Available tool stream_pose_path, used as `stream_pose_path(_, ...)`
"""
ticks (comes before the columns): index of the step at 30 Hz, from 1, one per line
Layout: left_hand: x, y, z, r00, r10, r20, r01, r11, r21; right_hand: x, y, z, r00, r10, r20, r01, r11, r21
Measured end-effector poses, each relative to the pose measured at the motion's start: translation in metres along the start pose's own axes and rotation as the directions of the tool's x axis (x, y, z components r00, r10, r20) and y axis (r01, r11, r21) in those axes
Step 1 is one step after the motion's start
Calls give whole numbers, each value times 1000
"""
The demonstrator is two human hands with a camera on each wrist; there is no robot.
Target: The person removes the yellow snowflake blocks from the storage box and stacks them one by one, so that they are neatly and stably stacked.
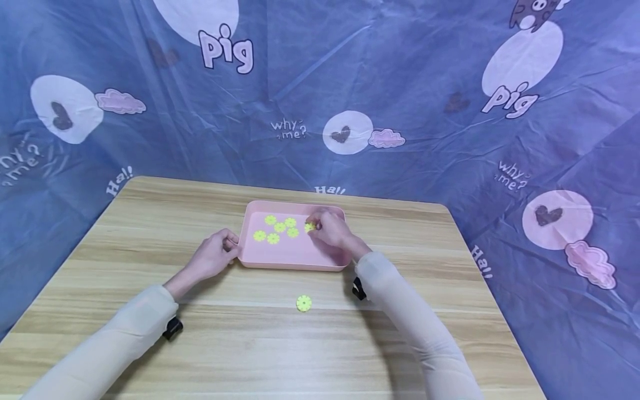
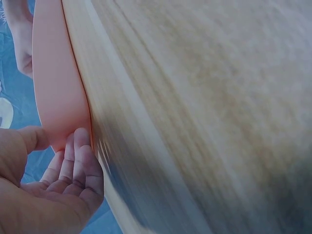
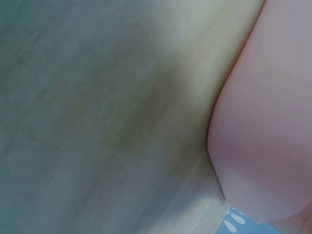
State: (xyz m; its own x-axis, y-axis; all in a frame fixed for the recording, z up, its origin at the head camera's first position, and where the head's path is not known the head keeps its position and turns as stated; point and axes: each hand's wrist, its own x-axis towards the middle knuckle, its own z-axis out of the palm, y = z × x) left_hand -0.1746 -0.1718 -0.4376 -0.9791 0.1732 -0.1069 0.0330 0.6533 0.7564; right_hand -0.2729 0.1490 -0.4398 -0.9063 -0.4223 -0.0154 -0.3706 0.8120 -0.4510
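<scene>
A pink tray (image 1: 295,264) lies on the table, with several yellow-green flower-shaped pieces (image 1: 273,238) in its left and middle part. My left hand (image 1: 215,255) holds the tray's left side, thumb at the rim and curled fingers against the outer wall; the left wrist view shows this hand (image 2: 63,180) at the tray corner (image 2: 61,87). Inside the tray's right part, my right hand (image 1: 330,228) pinches another flower-shaped piece (image 1: 309,227) low over the tray floor. In the right wrist view the tray's outer wall (image 3: 263,131) fills the right side, and the fingertips are hidden.
One more flower-shaped piece (image 1: 303,303) lies on the wooden table (image 1: 240,344) in front of the tray. A blue printed cloth (image 1: 310,78) hangs behind the table and along its sides. Dark wrist devices (image 1: 173,328) sit under both sleeves.
</scene>
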Motion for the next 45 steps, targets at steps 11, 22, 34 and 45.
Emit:
stream_pose_path(11,4,-1,0,1000,14,-7,-14,1000,2,-3,1,-2,1000,3,-3,-3,1000,18)
stream_pose_path(22,3,-1,-1,1000,7,-8,-7,1000,6,-11,0,-4,1000,5,-24,-3,997,73)
stream_pose_path(34,3,0,-1,1000,0,-11,1,1000,22,-25,-3,-11,1000,-17,-22,20,991,129)
stream_pose_path(45,3,0,0,1000,-8,0,8,1000,23,-47,-11,-20,998,-40,-47,51,969,244)
